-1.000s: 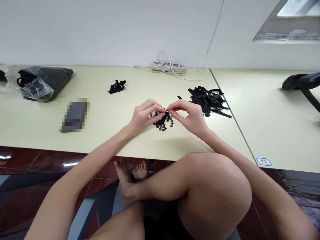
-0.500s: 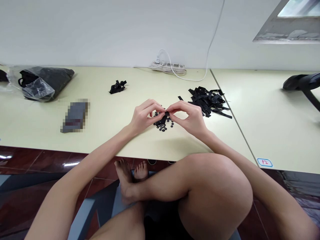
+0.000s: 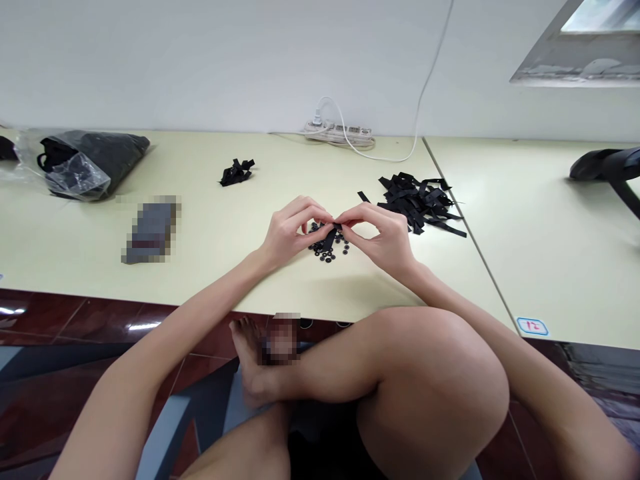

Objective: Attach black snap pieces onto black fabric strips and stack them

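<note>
A short black fabric strip (image 3: 329,239) is pinched between my two hands, its loose end hanging down toward me. My left hand (image 3: 295,230) grips its upper end from the left with thumb and forefinger. From the right, my right hand (image 3: 383,233) pinches the same end, the fingertips of both hands nearly meeting. Under the strip, small round black pieces with holes, like snap buttons or washers (image 3: 328,259), lie scattered on the table. Whether one of them is between my fingertips is hidden. To the right of my right hand is a heap of black strips (image 3: 415,200).
A smaller pile of black strips (image 3: 237,173) lies farther back on the pale table (image 3: 280,293). At left are a plastic bag of black material (image 3: 95,163) and a blurred dark flat object (image 3: 153,230). A power strip (image 3: 340,132) with a white cable stands against the wall.
Both hands keep their pinch on the strip. My fingertips have shifted slightly, and less of the strip's upper end shows between them. The view has moved a little.
</note>
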The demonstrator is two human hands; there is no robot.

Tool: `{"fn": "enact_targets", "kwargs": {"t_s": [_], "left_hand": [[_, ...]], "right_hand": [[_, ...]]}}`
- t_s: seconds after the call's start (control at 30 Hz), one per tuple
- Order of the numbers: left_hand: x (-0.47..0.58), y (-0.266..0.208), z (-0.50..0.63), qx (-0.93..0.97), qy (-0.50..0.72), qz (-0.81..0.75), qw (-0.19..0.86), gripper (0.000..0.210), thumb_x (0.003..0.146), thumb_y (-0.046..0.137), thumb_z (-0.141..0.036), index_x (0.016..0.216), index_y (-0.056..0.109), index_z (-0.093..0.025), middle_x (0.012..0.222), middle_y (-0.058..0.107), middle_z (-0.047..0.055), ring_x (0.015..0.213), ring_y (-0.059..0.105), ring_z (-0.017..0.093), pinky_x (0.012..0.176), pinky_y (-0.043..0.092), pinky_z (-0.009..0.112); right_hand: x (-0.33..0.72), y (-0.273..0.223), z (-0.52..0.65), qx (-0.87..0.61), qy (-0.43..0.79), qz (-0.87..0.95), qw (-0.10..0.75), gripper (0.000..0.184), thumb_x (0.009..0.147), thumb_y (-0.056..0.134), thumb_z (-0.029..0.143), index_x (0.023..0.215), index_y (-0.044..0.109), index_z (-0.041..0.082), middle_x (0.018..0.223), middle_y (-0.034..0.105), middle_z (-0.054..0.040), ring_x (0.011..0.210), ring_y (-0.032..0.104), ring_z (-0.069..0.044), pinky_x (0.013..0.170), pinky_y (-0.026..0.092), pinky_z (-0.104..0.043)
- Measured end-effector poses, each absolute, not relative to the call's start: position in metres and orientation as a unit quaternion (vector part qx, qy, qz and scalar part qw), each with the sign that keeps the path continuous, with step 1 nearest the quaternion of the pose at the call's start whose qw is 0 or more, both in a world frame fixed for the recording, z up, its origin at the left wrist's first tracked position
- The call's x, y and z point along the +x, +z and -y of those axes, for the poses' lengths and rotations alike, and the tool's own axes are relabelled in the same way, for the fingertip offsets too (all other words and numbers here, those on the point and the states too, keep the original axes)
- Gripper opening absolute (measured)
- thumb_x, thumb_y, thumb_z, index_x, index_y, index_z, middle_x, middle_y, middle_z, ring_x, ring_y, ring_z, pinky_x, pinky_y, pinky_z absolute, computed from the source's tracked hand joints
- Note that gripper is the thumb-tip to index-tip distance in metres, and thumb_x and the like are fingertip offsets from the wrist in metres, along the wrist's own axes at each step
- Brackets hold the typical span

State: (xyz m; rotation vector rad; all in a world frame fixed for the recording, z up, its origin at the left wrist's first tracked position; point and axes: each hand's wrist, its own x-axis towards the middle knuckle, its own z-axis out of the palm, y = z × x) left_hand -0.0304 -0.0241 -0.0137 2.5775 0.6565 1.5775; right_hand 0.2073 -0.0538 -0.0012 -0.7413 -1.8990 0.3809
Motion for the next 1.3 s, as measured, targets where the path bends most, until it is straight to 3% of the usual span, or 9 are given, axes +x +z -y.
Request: {"fn": "enact_targets", "kwargs": {"t_s": [0.33,0.5,0.7,0.83,1.0,1.1,1.3], "left_hand": [[-0.029,-0.013,0.023,0.820,0.541,-0.178,-0.063,0.013,0.105,0.079,-0.018,0.114,0.077,-0.027,0.097,0.081,0.002,0.082,0.074,0.014,0.051,0.054,0.021],[-0.033,-0.015,0.021,0.824,0.526,-0.207,-0.049,0.003,0.109,0.076,-0.027,0.110,0.079,-0.027,0.096,0.080,0.004,0.081,0.073,0.015,0.051,0.055,0.023],[-0.032,-0.013,0.024,0.829,0.514,-0.219,-0.001,0.009,0.110,0.075,-0.035,0.109,0.080,-0.027,0.098,0.079,0.005,0.084,0.071,0.016,0.053,0.054,0.025],[-0.028,-0.008,0.024,0.796,0.529,-0.255,0.145,0.017,0.109,0.077,-0.042,0.104,0.080,-0.026,0.097,0.078,0.005,0.088,0.072,0.017,0.055,0.055,0.025],[-0.028,-0.009,0.016,0.705,0.469,-0.298,0.441,0.043,0.096,0.089,-0.062,0.090,0.075,-0.022,0.087,0.072,0.002,0.066,0.062,0.011,0.056,0.054,0.027],[-0.029,-0.011,0.013,0.686,0.458,-0.296,0.482,0.045,0.093,0.092,-0.063,0.088,0.075,-0.022,0.085,0.072,0.001,0.063,0.060,0.011,0.057,0.053,0.029],[-0.030,-0.011,0.014,0.676,0.455,-0.286,0.503,0.040,0.090,0.095,-0.057,0.087,0.077,-0.021,0.087,0.071,0.000,0.058,0.059,0.008,0.056,0.049,0.026]], "right_hand": [[0.206,0.003,0.057,-0.306,0.145,0.784,0.521,0.012,0.109,0.070,0.026,0.109,0.081,0.032,0.103,0.086,-0.0024,0.090,0.080,-0.024,0.086,0.068,-0.044],[0.206,0.003,0.056,-0.307,0.130,0.791,0.512,0.011,0.110,0.068,0.028,0.106,0.078,0.031,0.098,0.084,-0.0030,0.087,0.079,-0.024,0.083,0.067,-0.043],[0.206,0.001,0.054,-0.288,0.099,0.803,0.512,0.010,0.110,0.069,0.024,0.105,0.075,0.030,0.096,0.082,-0.0031,0.087,0.077,-0.024,0.080,0.065,-0.042],[0.206,-0.002,0.053,-0.302,0.112,0.803,0.501,0.005,0.110,0.069,0.027,0.109,0.073,0.030,0.101,0.082,-0.0033,0.089,0.078,-0.024,0.082,0.065,-0.042],[0.206,-0.006,0.051,-0.314,0.148,0.797,0.495,0.018,0.114,0.060,0.025,0.127,0.071,0.031,0.116,0.083,-0.0043,0.100,0.080,-0.024,0.089,0.068,-0.044],[0.206,-0.005,0.051,-0.287,0.144,0.815,0.483,0.021,0.112,0.065,0.024,0.130,0.072,0.032,0.118,0.082,-0.0041,0.101,0.079,-0.023,0.089,0.068,-0.043],[0.205,-0.003,0.051,-0.277,0.140,0.815,0.489,0.008,0.111,0.067,0.024,0.110,0.074,0.029,0.106,0.080,-0.0041,0.093,0.075,-0.022,0.082,0.067,-0.040]]}}
